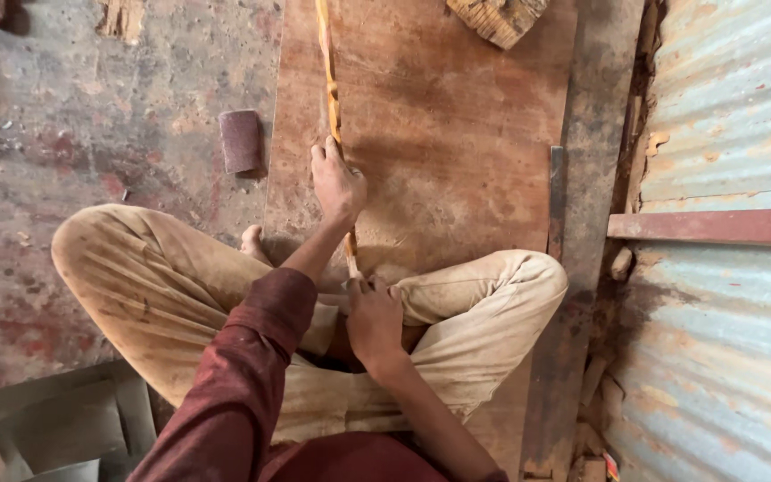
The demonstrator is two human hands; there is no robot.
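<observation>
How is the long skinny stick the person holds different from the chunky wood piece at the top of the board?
The stick is long, thin and orange-tan; the wood block is short, thick and pale with rough lines. The stick is gripped by the left hand and right hand; the block lies untouched. The stick runs lengthwise along the board; the block sits at the board's far edge. Both look wooden.

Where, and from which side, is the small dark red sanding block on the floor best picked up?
Probably across its two long sides, from above: the small dark red sanding block lies flat on the concrete floor, apart from the brown wooden board, with both long edges free.
</observation>
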